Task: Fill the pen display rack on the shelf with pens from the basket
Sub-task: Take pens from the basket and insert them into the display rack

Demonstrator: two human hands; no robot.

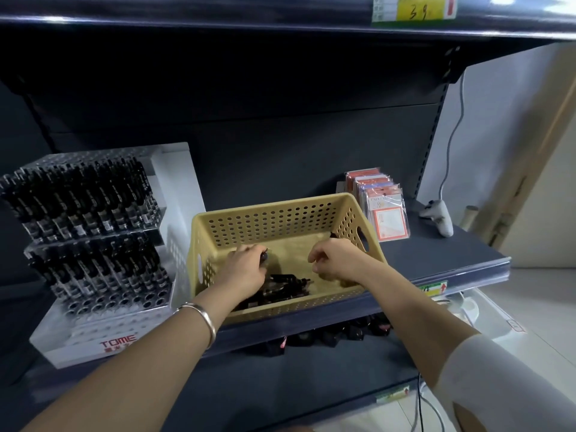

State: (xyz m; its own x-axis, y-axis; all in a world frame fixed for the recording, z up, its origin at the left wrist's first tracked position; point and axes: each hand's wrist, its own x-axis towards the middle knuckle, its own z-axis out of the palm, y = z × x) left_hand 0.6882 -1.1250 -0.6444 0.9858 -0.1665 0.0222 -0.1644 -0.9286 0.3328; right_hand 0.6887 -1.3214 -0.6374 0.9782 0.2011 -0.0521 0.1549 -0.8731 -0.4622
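Leftmost, one clear acrylic tiered pen display rack [93, 232] on a white base, standing on the dark metal shelf [436, 254]. Its far tiers are stocked with upright black pens [87, 194]; the nearest rows of sockets [118, 302] are vacant, so filling is judged well advanced but unfinished.

Next, a silver bangle [199, 319] on the left wrist.

Then the left hand [246, 269], inside the basket, fingers curled round a single black pen [265, 256] whose dark end protrudes past the thumb. It is likely gathered for transfer to the rack.

Centre, one beige perforated plastic basket [280, 219], set at the shelf's near edge just beside the rack, which keeps the carry short.

Within it, a small heap of loose black pens [280, 283] on the floor, between the hands.

Then the right hand [336, 260], over the basket floor, fingers curled downward. Whether it pinches anything cannot be told.

Far right, wrapped card packets [386, 213] and a white corded controller [438, 216], apparently unrelated to the work.
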